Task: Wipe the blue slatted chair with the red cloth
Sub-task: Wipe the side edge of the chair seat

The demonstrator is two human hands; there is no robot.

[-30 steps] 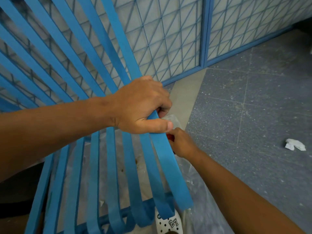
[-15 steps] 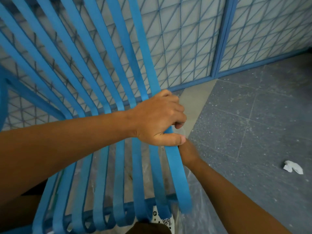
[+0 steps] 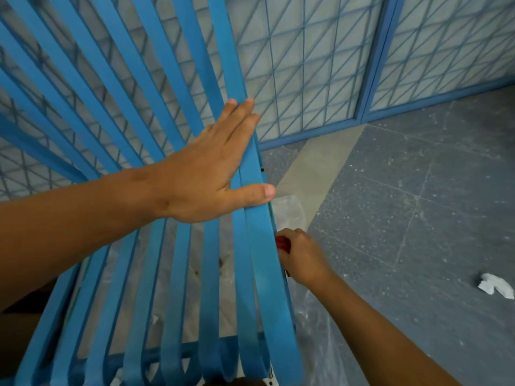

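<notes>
Your left hand (image 3: 206,174) lies with fingers (image 3: 242,115) straight and flat on the outer slats of the blue slatted chair (image 3: 133,112); your right hand (image 3: 302,257) grips the red cloth (image 3: 282,243) just beside the chair's right edge. The cloth is mostly hidden behind that slat. Speckled grey floor (image 3: 404,218) lies open to the right, with crumpled white paper (image 3: 494,285) well apart and a blue lattice wall (image 3: 306,65) behind.

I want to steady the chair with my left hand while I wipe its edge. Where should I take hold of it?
Probably the outermost slat of the chair, high on the back, where the left hand lies flat. Come from the front and curl the fingers round its free outer edge. The right hand holds the red cloth lower down behind that slat, so a high grip stays clear.
</notes>
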